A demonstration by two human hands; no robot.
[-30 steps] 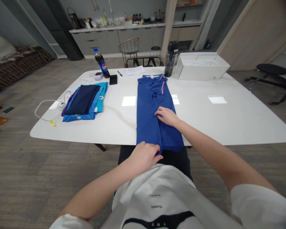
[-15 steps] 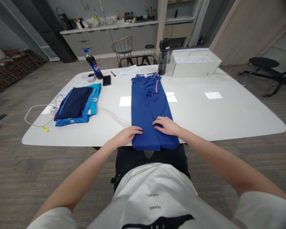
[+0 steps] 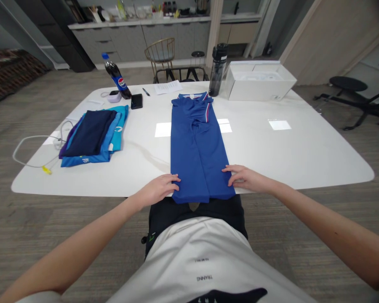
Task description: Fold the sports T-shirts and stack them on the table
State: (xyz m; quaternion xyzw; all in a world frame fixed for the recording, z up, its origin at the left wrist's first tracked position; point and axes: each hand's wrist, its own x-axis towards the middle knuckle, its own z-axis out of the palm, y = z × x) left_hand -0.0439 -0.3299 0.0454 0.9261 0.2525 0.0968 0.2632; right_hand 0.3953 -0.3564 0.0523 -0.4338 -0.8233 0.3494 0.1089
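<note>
A blue polo shirt with red-and-white striped trim lies folded into a long strip, its collar at the far end. Its near end reaches past the table's front edge. My left hand rests on the strip's left edge near that end, fingers stretched over the cloth. Across from it, my right hand touches the right edge with its fingers extended and apart. Both thumbs lie close to the edges; whether cloth is pinched there I cannot make out.
On the white table, a pile of folded clothes and a cable lie left. Farther back are a cola bottle, a phone, a paper sheet, a dark drinking bottle and a white box.
My right hand has moved from the middle of the shirt out to its right edge. My left hand has shifted slightly toward the left edge. The view has tilted down a little.
</note>
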